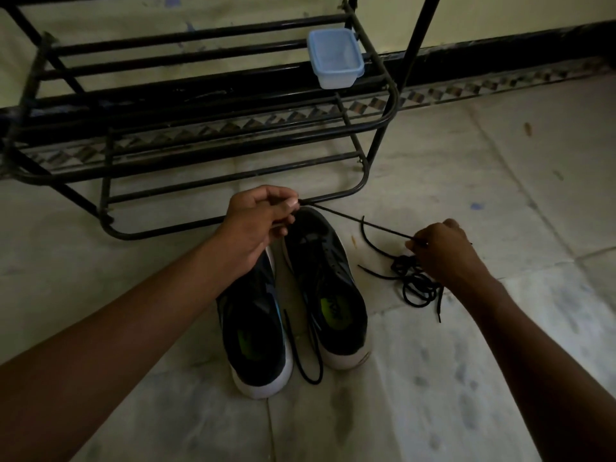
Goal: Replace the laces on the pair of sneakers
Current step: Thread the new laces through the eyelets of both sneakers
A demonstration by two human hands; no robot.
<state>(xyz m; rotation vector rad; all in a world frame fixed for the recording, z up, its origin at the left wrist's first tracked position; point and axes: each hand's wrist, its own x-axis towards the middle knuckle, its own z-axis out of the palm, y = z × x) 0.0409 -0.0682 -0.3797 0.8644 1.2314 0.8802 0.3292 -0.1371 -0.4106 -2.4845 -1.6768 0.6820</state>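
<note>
Two dark sneakers with white soles stand side by side on the floor, the left sneaker and the right sneaker, toes pointing away from me. A black lace is stretched taut between my hands. My left hand pinches one end above the toe of the left sneaker. My right hand pinches the other end over a tangled heap of black laces on the floor. Another black lace loops loosely on the floor between the sneakers' heels.
A black metal shoe rack stands just beyond the sneakers against the wall. A clear plastic container with a blue rim sits on its upper shelf at the right. Pale tiled floor spreads around.
</note>
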